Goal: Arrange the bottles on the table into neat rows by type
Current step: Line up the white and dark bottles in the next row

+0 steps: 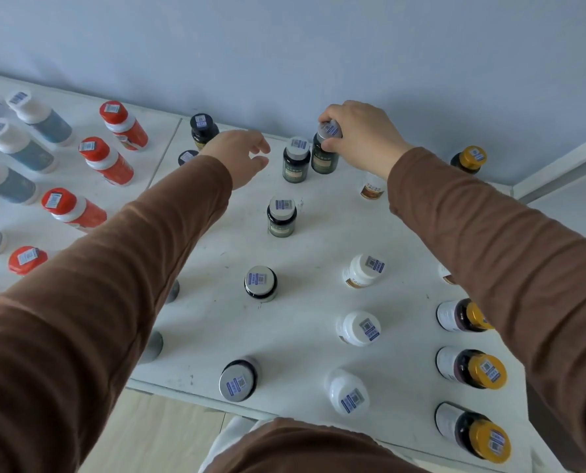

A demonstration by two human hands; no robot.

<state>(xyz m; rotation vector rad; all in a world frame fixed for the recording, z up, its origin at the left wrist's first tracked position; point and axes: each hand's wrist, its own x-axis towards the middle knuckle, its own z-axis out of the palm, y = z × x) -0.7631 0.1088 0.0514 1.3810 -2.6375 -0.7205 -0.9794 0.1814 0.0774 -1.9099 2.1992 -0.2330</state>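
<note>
My right hand (356, 131) grips the silver cap of a dark green bottle (324, 158) standing at the far edge of the white table (216, 322). A matching green bottle (296, 160) stands just left of it, and a third (281, 218) nearer to me. My left hand (240, 155) hovers with relaxed fingers, holding nothing, left of those bottles. Down the middle run dark bottles with silver caps (260, 283), white bottles (361, 327) to their right, and yellow-capped bottles (479, 368) along the right edge.
A second table (79, 107) on the left holds red bottles (105, 160) and white-capped blue bottles (18, 145) in rows. Black-capped bottles (202, 129) stand by the blue wall (284, 46). One yellow-capped bottle (469, 160) is at the far right corner.
</note>
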